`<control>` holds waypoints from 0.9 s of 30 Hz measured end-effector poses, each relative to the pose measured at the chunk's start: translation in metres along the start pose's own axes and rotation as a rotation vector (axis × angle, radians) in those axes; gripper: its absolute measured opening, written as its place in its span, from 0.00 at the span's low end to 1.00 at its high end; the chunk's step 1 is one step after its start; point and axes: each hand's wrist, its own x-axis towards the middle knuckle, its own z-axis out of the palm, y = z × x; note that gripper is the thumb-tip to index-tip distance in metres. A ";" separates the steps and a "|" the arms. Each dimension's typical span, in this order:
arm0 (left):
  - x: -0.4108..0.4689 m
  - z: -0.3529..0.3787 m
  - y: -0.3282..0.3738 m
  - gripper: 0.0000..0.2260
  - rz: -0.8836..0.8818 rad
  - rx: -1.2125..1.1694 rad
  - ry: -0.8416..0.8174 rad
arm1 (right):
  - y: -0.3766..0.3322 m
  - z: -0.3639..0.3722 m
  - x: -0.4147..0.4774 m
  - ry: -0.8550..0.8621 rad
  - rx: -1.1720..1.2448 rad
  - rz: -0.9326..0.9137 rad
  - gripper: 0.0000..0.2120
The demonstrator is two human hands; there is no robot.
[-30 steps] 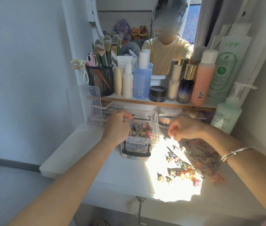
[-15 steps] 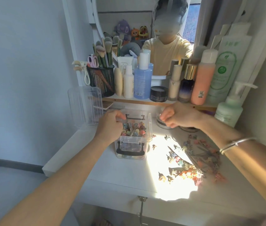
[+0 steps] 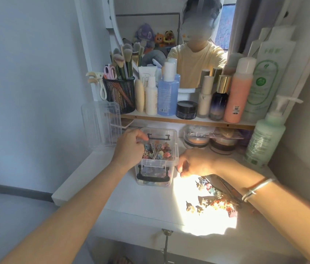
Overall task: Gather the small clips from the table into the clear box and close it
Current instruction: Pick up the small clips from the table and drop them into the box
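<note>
Gripping the clear box (image 3: 155, 164) by its 9 o'clock rim, my left hand (image 3: 129, 147) curls its fingers over the edge. The box stands open on the worktop (image 3: 140, 202), part-filled with clips. Small clips (image 3: 215, 201) lie scattered at 4 o'clock from it, in a sun patch. My right hand (image 3: 194, 162) sits just beside the box at 3 o'clock, fingers curled downward; I cannot tell whether they pinch a clip. The lid (image 3: 100, 124) leans at 10 o'clock.

I can't read any text; labels on blue bottle (image 3: 167, 98), orange bottle (image 3: 238, 94), green pouch (image 3: 262, 82) too blurred
</note>
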 end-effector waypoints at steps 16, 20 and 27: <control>-0.007 -0.012 0.001 0.10 -0.035 0.005 0.046 | -0.038 -0.063 -0.004 0.279 0.461 -0.131 0.14; -0.010 -0.031 -0.010 0.09 -0.066 0.038 0.063 | -0.024 -0.048 0.016 0.313 0.332 -0.002 0.18; -0.011 -0.053 -0.026 0.09 -0.154 0.042 0.134 | -0.022 0.000 0.067 0.137 0.035 0.088 0.27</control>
